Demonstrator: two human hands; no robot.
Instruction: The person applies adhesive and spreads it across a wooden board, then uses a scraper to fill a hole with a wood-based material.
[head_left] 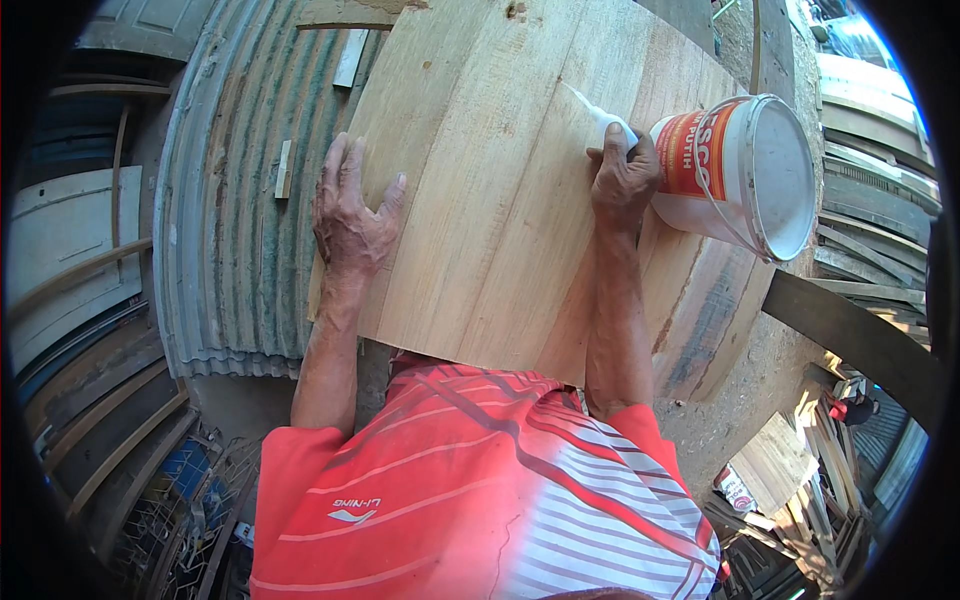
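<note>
A wide wooden panel (480,190) of several pale boards side by side lies in front of me. My left hand (352,210) rests on its left edge, fingers stretched out and thumb apart, holding nothing. My right hand (625,178) is wrapped round a white squeeze bottle (612,124), thumb on top. The bottle's thin nozzle points up and left, low over the panel near a seam between two boards. Most of the bottle is hidden in my grip. Just right of that hand a white bucket (700,160) with a red and orange label lies tilted, its round end facing right.
Corrugated metal sheeting (225,200) lies to the left, with small wood blocks (284,170) on it. Stacked planks (870,220) line the far right. A dark curved strip (850,325) juts out below the bucket. Wood offcuts (815,470) are heaped at the lower right.
</note>
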